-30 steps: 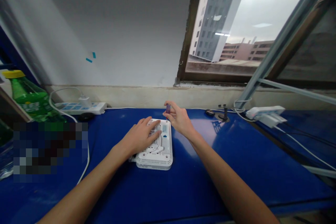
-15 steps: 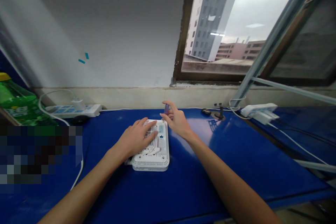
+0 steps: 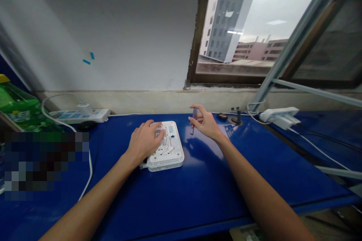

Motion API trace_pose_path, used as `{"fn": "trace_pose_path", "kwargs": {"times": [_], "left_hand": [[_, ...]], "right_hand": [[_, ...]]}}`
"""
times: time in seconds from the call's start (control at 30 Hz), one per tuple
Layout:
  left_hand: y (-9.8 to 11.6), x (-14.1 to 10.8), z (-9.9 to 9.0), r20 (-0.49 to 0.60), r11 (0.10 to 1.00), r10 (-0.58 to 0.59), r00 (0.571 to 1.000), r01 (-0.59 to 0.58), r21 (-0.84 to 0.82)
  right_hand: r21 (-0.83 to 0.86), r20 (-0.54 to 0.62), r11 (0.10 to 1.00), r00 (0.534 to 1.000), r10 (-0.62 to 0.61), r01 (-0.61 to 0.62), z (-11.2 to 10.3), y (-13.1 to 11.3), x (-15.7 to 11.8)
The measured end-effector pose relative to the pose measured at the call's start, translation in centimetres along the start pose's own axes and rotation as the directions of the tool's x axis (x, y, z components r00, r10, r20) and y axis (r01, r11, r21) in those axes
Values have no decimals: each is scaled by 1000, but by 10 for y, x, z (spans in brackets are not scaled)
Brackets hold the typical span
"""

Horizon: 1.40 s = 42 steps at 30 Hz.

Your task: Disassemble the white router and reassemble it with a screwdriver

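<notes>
A white perforated device [image 3: 174,150] lies flat on the blue table [image 3: 169,203], a small blue piece on its top face. My left hand [image 3: 145,139] rests on the device's left part, its fingers over the back left area. To the right of the device, my right hand [image 3: 206,122] is raised above the table, fingers closed round a small screwdriver [image 3: 195,113] with a purple translucent handle. The tool's thin shaft points down, clear of the device.
A power strip [image 3: 98,115] with a plugged-in charger and a green bottle [image 3: 22,109] are at the left. Farther right are a black stand [image 3: 236,117], another white power strip [image 3: 278,113] and a slanted metal post [image 3: 271,79]. A white cable [image 3: 90,162] crosses the left side.
My right hand has moved right, away from the device, with the screwdriver. The device has turned slightly and shifted back under my left hand.
</notes>
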State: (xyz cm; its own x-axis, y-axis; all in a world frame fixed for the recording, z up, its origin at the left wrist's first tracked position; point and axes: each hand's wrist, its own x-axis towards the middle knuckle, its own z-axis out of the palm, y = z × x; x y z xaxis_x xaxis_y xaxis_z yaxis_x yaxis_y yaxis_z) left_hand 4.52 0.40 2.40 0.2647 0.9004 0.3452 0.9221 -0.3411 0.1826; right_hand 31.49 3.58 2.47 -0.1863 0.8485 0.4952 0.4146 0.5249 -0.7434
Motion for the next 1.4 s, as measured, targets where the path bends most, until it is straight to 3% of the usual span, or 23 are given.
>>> {"fn": "trace_pose_path", "kwargs": {"times": [0.1,0.2,0.27,0.33,0.4,0.53,0.7,0.9,1.4], "left_hand": [[-4,2,-3,-106,997,72,992,-73,-6],[-3,0,-11,-93,964,239,966,-248,-95],[-1,-2,-18,1,887,420,908,-410,-214],[0,-4,-23,89,791,573,815,-521,-320],[-1,-5,-24,139,761,617,774,-544,-353],[-7,-2,-14,172,823,534,828,-463,-330],[-10,2,-3,205,888,432,878,-374,-268],[-4,2,-3,281,918,386,879,-335,-211],[-4,-1,-1,240,910,405,882,-363,-201]], "right_hand": [[-59,25,998,1000,-13,15,1,3,0],[-77,30,997,999,-15,17,1,5,0],[-52,7,999,1000,-15,15,1,5,0],[15,-38,1000,999,-7,8,1,1,1],[125,-78,992,997,18,-8,1,-5,2],[357,-57,934,997,46,-23,5,-24,5],[476,33,878,999,27,-40,15,-41,4],[501,83,863,996,37,-73,22,-50,0],[427,134,901,991,19,-75,40,-35,-3]]}}
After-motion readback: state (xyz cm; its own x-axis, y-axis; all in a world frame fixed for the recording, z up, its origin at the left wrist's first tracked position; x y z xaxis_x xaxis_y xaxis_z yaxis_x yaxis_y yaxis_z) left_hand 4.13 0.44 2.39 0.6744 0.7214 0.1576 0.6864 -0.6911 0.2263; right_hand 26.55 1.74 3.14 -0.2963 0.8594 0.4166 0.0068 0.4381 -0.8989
